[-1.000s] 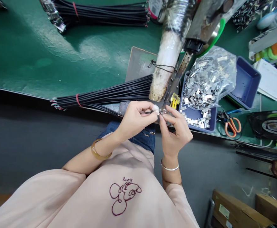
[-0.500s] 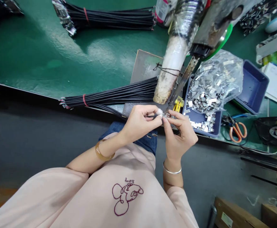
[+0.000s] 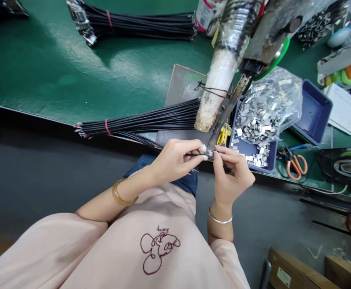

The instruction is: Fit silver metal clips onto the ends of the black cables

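Observation:
My left hand [image 3: 178, 158] pinches a black cable [image 3: 195, 154] close to its end, white covers on its fingertips. Facing it, my right hand [image 3: 232, 168] is closed in a pinch on a small metal connector [image 3: 212, 153] at the cable's tip. The fingers partly hide how cable and connector meet. Just behind the hands lies a bundle of black cables [image 3: 145, 116] with a red band, its right end under a white wrapped nozzle [image 3: 208, 106]. Loose small metal connectors [image 3: 256, 130] fill a bag and blue tray to the right of my right hand.
A blackened metal bar [image 3: 228, 112] slants down beside the nozzle, close above my hands. Right of it are a yellow cutter [image 3: 223, 134], a blue tray [image 3: 272, 160], orange-handled pliers [image 3: 297, 166] and a second tray [image 3: 315, 108]. Another banded cable bundle [image 3: 145, 26] lies at the back.
My right hand has shifted slightly right and down. My left fingers have opened out a little around the cable, whose end shows more. The view has turned slightly.

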### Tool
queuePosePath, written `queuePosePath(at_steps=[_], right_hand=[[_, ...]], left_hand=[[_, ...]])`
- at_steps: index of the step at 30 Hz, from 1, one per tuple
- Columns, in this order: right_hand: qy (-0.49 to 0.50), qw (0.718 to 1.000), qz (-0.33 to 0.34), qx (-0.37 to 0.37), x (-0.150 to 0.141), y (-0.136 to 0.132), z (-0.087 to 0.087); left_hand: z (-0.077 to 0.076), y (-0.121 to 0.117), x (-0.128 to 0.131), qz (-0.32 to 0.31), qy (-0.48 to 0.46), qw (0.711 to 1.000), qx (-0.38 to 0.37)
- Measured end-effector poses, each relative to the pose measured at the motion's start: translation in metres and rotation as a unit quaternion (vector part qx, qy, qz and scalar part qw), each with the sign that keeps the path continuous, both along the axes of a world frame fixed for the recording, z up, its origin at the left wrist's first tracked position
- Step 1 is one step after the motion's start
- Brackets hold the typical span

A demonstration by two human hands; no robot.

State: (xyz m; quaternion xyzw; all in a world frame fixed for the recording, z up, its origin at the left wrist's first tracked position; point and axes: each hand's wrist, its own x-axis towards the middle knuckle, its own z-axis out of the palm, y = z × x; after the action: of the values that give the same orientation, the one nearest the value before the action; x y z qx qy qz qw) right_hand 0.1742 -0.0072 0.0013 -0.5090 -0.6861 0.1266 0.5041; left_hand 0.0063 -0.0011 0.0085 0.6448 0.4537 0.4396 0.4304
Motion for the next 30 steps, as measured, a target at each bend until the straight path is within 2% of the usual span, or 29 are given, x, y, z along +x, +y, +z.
queuePosePath(at_steps=[3, 6, 12, 14, 16, 18, 20, 23, 27, 30], right_hand=[[0.091, 0.991, 0.023, -0.1, -0.002, -0.001, 0.0], [0.107, 0.989, 0.025, -0.103, -0.005, -0.005, -0.003], [0.032, 0.999, -0.007, 0.022, -0.005, -0.008, -0.005], [0.065, 0.991, -0.051, 0.102, -0.004, -0.005, -0.001], [0.131, 0.969, -0.073, 0.197, -0.001, -0.002, 0.003], [0.166, 0.957, -0.072, 0.228, 0.002, -0.001, 0.005], [0.143, 0.971, -0.074, 0.177, 0.004, -0.003, 0.004], [0.044, 0.993, -0.071, 0.088, 0.005, -0.009, -0.002], [-0.068, 0.996, -0.001, 0.052, 0.001, -0.011, -0.009], [-0.072, 0.996, 0.015, 0.044, -0.002, -0.008, -0.01]], left_hand=[[0.001, 0.001, -0.005, -0.036, -0.034, 0.998, -0.036], [0.0, 0.001, -0.005, -0.034, -0.092, 0.99, -0.101], [-0.005, -0.003, 0.001, 0.008, -0.103, 0.99, -0.091], [-0.005, -0.003, 0.004, 0.024, -0.099, 0.991, -0.088], [-0.004, -0.003, 0.006, 0.039, -0.096, 0.991, -0.09], [-0.002, -0.002, 0.008, 0.051, -0.097, 0.99, -0.093], [-0.002, 0.0, 0.01, 0.062, -0.097, 0.989, -0.094], [-0.002, 0.001, 0.011, 0.068, -0.087, 0.989, -0.093], [-0.005, 0.001, 0.013, 0.074, -0.07, 0.992, -0.075], [-0.008, 0.001, 0.015, 0.087, -0.065, 0.992, -0.072]])
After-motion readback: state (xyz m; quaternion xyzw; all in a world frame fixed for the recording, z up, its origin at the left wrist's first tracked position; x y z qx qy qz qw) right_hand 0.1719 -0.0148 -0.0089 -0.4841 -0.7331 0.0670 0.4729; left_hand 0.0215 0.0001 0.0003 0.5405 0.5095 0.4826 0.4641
